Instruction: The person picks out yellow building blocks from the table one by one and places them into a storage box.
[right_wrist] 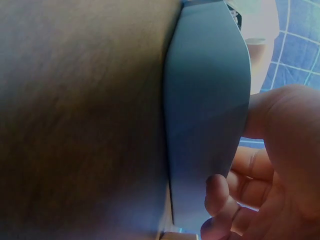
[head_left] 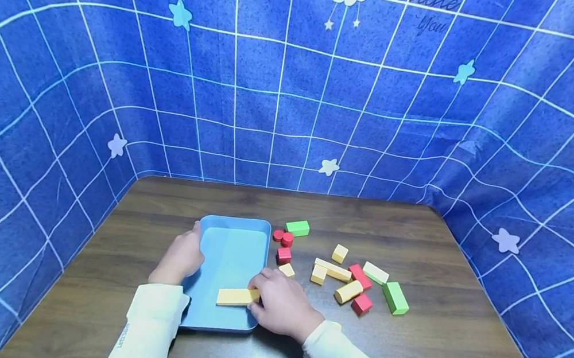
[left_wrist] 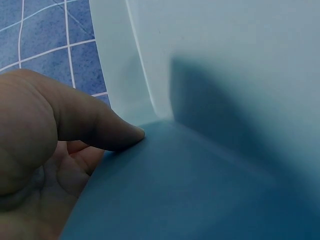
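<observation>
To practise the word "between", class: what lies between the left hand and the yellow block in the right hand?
In the head view, only the bare floor of the blue tray shows between the left hand and the yellow block.

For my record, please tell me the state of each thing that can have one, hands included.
Blue tray: open side up
Yellow plank: held; tray contact unclear
Left hand: gripping tray's left rim
Right hand: pinching plank's right end
Yellow cylinder: lying on its side
Other blocks: loose, outside tray
</observation>
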The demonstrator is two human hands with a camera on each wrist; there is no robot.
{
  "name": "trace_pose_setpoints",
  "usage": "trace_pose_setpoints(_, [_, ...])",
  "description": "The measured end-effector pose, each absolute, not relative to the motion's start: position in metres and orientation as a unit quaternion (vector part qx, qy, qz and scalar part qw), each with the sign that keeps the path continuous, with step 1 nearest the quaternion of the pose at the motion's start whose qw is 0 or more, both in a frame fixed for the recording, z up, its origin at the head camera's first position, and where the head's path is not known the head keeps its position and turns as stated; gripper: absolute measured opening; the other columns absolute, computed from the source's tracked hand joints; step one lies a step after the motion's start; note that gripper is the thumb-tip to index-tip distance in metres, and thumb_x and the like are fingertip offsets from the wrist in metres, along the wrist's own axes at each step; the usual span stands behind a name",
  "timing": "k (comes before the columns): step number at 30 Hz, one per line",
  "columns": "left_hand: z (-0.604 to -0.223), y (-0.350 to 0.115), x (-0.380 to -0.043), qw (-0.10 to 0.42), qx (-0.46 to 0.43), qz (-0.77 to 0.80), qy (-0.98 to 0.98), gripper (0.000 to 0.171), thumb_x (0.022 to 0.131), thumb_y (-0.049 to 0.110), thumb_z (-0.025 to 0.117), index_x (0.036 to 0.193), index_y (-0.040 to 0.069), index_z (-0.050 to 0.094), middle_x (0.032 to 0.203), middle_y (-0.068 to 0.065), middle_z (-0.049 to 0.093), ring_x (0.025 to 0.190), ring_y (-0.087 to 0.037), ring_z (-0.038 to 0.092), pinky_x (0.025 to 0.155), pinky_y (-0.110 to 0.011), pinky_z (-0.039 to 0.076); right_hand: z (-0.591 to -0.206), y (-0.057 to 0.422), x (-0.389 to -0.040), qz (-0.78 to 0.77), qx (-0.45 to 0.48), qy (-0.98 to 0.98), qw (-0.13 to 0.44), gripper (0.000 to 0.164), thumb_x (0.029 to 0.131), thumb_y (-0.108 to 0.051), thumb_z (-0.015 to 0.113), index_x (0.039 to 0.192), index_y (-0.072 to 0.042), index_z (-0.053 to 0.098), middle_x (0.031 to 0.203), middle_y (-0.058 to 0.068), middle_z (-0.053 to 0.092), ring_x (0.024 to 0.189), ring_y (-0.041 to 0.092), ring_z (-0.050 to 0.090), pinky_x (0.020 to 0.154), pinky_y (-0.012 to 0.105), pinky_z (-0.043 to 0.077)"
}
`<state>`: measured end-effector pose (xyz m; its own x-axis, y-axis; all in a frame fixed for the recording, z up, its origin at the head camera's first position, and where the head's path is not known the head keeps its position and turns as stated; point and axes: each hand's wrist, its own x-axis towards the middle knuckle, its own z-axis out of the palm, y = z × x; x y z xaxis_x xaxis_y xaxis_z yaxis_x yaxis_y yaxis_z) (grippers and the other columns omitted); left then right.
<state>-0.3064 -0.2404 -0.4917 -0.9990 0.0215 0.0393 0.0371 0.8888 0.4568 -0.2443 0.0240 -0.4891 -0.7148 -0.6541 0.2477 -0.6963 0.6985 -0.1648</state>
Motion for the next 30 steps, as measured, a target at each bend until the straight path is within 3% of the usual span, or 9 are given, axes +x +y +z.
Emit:
trace_pose_setpoints(17, [-0.4936,-0.2415,-0.3065,0.016,-0.015,-0.231,-0.973,0.073,0.084,-0.004,0.052,0.144,-0.012,0.01,0.134,-0.035,0.041,0.114,-0.041,0.047,0.096,-0.06,0.04,-0.4934,0.0207,-0.2451,0.125,0.357,-0.922,0.079,0.02,0.077,-0.035,0.069,0.093,-0.023,0.063,0.09,-0.013,0.052,0.08,0.006,0.046,0.055,0.026,0.048])
trace_pose_setpoints(24, [-0.4937,-0.242,-0.3057,0.01,-0.012,-0.239,-0.971,0.072,0.085,-0.003,0.05,0.145,-0.01,0.01,0.136,-0.035,0.038,0.118,-0.045,0.041,0.097,-0.062,0.037,-0.4923,0.0189,-0.2456,0.128,0.354,-0.924,0.069,0.019,0.076,-0.033,0.07,0.091,-0.022,0.064,0.088,-0.012,0.051,0.077,0.006,0.045,0.055,0.024,0.047])
trace_pose_setpoints(30, [-0.4924,-0.241,-0.3058,0.015,-0.015,-0.234,-0.972,0.073,0.084,-0.004,0.051,0.144,-0.011,0.01,0.134,-0.035,0.04,0.115,-0.043,0.045,0.096,-0.061,0.04,-0.4911,0.0193,-0.2456,0.125,0.349,-0.927,0.062,0.019,0.076,-0.032,0.071,0.09,-0.022,0.064,0.086,-0.012,0.051,0.074,0.007,0.043,0.051,0.022,0.043])
